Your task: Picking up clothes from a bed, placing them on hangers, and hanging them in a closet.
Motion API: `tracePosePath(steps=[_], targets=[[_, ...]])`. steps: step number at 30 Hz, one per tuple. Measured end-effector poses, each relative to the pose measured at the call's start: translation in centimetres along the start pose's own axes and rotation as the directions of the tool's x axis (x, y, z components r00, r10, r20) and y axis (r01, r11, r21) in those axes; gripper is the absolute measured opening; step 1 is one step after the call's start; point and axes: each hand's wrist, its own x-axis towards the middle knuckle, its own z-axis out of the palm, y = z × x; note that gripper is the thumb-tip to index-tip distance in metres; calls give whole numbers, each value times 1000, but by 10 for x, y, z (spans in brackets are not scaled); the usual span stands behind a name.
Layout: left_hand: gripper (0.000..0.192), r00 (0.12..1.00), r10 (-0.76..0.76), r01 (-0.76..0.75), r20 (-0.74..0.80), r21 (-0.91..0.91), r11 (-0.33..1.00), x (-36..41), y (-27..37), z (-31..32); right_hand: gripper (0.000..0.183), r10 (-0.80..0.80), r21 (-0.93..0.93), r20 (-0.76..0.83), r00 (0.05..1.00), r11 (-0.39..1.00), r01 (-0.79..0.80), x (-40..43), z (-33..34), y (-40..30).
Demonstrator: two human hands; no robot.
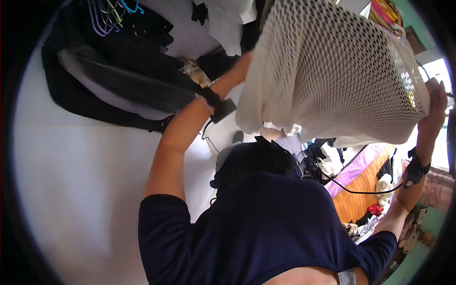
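Observation:
An off-white open-knit mesh garment [327,78] hangs spread out in front of me, raised above the floor. At its right edge my right hand [435,101] grips the fabric, with the fingers pointing up. My left forearm reaches up behind the garment's left side, and the cloth hides my left hand. Each wrist carries a black strapped device, the left one [222,108] and the right one [416,169]; a black cable [356,192] runs from the right one towards my waist.
Black clothing [135,78] hangs at upper left, near several plastic hangers [103,17]. A white flat surface [89,171] fills the left side. At right, a bed with an orange mat [351,208] bears scattered clothes [384,187]. A bright window [440,71] lies behind my right hand.

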Motion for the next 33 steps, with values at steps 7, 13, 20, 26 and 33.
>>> tracePosePath(steps=[7, 13, 20, 26, 33], targets=[[17, 909, 63, -74, -413, -11, 997, -5, -13, -45, 38, 289, 230, 42, 956, 929, -291, 5, 26, -32], [19, 957, -47, 24, -287, -83, 996, -23, 43, -22, 32, 317, 362, 565, 762, 735, -574, -9, 83, -15], [21, 999, 12, -20, -53, -168, 986, -35, 74, 15, 28, 312, 582, 623, 717, 428, -692, -20, 153, 1], [50, 984, 130, -113, 122, -134, 985, -53, 113, 47, 26, 513, 735, 387, 766, 331, -592, -9, 196, 9], [56, 979, 195, -174, -64, 241, 955, -47, 148, 73, 14, 469, 860, 371, 802, 154, -487, 0, 207, -8]])
